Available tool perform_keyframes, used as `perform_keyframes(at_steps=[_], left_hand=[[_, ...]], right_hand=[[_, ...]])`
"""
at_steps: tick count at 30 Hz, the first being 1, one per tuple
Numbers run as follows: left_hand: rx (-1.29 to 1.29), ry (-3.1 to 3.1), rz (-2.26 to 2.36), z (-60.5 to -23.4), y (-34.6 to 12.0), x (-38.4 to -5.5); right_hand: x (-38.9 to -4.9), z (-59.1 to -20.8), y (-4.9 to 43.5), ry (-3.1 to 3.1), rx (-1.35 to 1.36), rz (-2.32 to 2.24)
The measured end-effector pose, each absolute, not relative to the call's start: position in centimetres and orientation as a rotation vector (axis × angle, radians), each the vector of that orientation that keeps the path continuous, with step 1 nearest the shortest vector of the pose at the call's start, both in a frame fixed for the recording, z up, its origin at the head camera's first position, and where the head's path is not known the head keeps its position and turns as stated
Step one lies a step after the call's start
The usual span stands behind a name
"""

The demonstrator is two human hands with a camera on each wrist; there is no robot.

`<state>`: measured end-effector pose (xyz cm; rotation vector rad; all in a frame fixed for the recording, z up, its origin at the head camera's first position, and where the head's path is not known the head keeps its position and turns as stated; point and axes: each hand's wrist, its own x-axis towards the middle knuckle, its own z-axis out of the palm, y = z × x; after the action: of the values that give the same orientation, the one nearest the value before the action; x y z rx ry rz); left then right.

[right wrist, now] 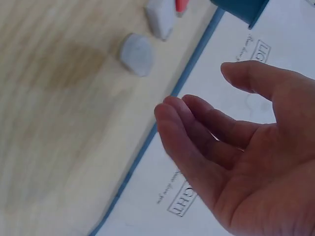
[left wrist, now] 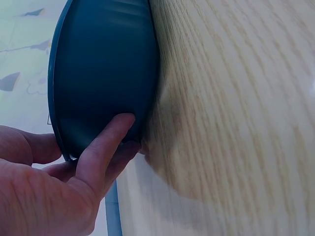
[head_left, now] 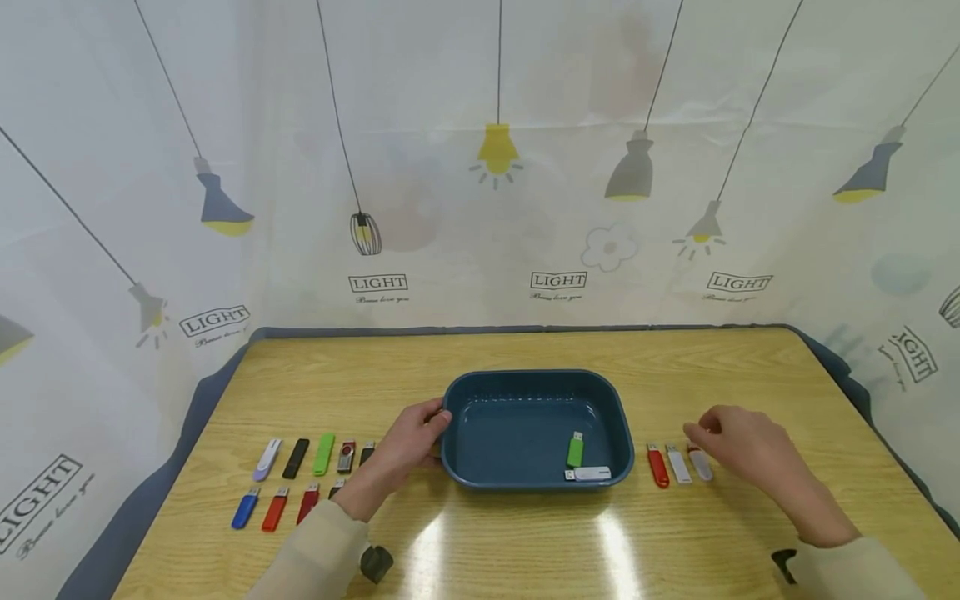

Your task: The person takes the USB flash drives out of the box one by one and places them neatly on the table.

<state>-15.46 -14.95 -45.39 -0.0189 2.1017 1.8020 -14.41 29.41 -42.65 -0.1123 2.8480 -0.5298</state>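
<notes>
My left hand (head_left: 408,437) grips the left end of a dark blue tray (head_left: 517,429), thumb over the rim and fingers against the outer wall in the left wrist view. Inside the tray, near its right front corner, lie a green USB stick (head_left: 575,450) and a white USB stick (head_left: 591,473). My right hand (head_left: 742,442) hovers at the right of the tray, thumb and fingers apart with nothing between them in the right wrist view. Beside it on the table is a row: a red USB stick (head_left: 658,467), a white one (head_left: 678,465) and a pale rounded one (head_left: 701,463).
Left of the tray, two rows of USB sticks lie on the wooden table (head_left: 420,358), among them a green one (head_left: 324,454), a black one (head_left: 296,458) and a blue one (head_left: 245,508). My left forearm covers part of these rows. A lamp-printed curtain (head_left: 450,250) stands behind.
</notes>
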Motion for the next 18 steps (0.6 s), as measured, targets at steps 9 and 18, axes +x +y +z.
perform_keyframes(at_steps=[9,18], left_hand=[[-0.031,2.103,1.804,-45.5,-15.0,-15.5],[-0.026,2.097,1.805,-45.4,-15.0,-15.5]], right_hand=[[-13.9,-40.2,26.9,2.91,-0.108,-0.468],[-13.0,-38.9,23.3,3.088,-0.283,-0.535]])
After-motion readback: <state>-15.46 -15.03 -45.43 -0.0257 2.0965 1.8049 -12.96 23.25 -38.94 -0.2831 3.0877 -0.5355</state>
